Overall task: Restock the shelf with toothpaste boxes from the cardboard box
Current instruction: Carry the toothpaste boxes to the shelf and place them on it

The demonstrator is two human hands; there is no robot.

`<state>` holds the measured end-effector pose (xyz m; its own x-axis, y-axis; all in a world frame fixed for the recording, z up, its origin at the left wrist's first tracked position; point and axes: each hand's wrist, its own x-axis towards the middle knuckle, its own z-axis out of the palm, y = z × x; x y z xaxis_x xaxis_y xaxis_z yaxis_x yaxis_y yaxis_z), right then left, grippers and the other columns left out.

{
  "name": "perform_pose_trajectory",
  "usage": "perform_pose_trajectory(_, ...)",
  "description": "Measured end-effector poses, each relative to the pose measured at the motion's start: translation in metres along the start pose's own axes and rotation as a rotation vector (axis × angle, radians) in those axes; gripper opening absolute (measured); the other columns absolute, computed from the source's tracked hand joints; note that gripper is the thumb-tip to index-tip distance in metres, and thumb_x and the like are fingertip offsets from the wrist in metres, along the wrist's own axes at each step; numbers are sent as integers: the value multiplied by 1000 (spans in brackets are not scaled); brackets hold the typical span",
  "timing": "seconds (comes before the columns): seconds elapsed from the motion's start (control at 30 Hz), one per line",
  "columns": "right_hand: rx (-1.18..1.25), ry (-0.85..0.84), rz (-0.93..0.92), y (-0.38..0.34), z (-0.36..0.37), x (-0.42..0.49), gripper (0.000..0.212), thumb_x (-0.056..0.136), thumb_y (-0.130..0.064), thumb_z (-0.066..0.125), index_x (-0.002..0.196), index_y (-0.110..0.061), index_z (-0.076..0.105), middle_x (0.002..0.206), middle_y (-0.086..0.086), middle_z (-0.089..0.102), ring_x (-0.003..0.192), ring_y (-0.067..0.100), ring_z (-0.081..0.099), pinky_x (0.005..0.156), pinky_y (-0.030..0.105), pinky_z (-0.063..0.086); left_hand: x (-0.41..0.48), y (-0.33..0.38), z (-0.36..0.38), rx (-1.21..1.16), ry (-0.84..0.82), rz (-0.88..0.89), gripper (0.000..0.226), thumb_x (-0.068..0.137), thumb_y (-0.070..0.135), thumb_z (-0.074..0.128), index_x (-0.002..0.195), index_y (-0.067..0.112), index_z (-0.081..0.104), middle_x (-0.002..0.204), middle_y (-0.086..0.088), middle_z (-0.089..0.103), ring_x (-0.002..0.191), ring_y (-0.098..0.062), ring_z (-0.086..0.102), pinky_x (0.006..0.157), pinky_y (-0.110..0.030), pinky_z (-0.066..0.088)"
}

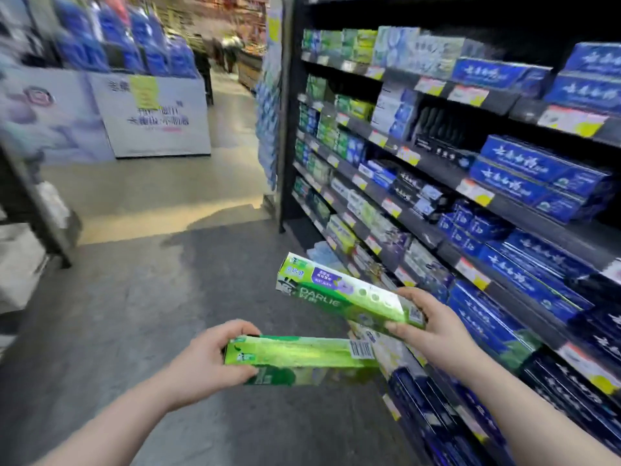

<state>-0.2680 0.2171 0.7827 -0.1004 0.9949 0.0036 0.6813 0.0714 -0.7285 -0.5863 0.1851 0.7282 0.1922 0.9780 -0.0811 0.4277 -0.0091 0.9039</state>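
Store aisle. Left hand (205,358) grips one green toothpaste box (299,359) by its end, long axis level. Right hand (426,326) grips a second green box (339,297) w/ far end tilted up-left. Shelf (504,203) lies to the right, nearer right hand.

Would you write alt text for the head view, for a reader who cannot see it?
A person in a shop aisle holds two green toothpaste boxes: the left hand grips the level box, the right hand holds the Darlie box tilted upward. To the right, dark shelves carry blue and green toothpaste boxes with price tags.
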Motion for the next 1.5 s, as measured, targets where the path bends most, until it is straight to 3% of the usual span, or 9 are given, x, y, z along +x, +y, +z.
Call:
perform_pose_trajectory(0.1,42,-3,-16,-25,18,51,42,79,-22,68,116,-29,51,107,-16,53,88,-2,53,68,12,43,30,-6,-40,0,27,2,38,54,25,68,90,35,60,73,9,64,58,0,50,57,-18,43)
perform_pose_trajectory(0.3,-10,-18,-21,-42,33,151,50,76,-32,69,123,-28,50,117,-13,52,112,11,50,92,31,42,102,-23,-85,-92,44,-15,48,45,31,70,91,15,64,66,0,62,56,-6,49,52,-17,40)
perform_pose_trajectory(0.53,-3,-38,-94,-43,36,302,51,79,-31,66,126,-26,48,121,-13,47,112,9,46,95,26,36,231,-32,-125,-61,55,-53,33,70,-12,68,91,13,62,65,5,67,52,-1,52,52,-12,43)
perform_pose_trajectory(0.8,33,-75,-135,-55,15,482,50,79,-34,67,125,-26,48,124,-14,44,113,6,43,94,27,36,378,-13,-174,-180,146,-125,47,50,23,74,95,14,63,74,-1,66,64,-8,58,60,-18,47)
perform_pose_trajectory(1.0,89,-84,-112,-75,25,581,39,79,-27,67,115,-27,51,97,-14,61,84,18,67,68,23,46,460,-24,-215,-192,209,-172,39,50,26,72,88,27,66,82,-11,69,67,-8,60,64,-23,48)
perform_pose_trajectory(1.07,53,-75,-125,-78,30,612,42,79,-28,68,118,-25,52,109,-9,60,91,5,61,74,19,41,491,-34,-232,-185,194,-152,38,56,15,70,94,18,64,80,-10,66,62,-5,58,57,-15,46)
perform_pose_trajectory(1.2,34,-45,-115,-85,44,679,43,77,-30,69,117,-25,53,121,-6,54,114,13,51,95,30,41,561,-55,-273,-179,162,-158,41,56,10,69,96,11,62,82,-11,70,64,-8,64,60,-19,53)
perform_pose_trajectory(1.33,-7,8,-93,-103,58,751,52,79,-31,67,126,-21,49,123,-12,47,114,3,41,98,24,33,639,-71,-329,-110,84,-112,47,51,29,73,97,26,64,92,-13,73,82,-23,70,71,-32,58)
perform_pose_trajectory(1.5,-33,120,-27,-132,76,830,54,80,-37,64,129,-24,45,134,-6,47,123,10,42,102,31,34,732,-71,-398,-92,13,-64,52,50,25,75,100,17,63,90,-9,74,70,-10,69,60,-20,54)
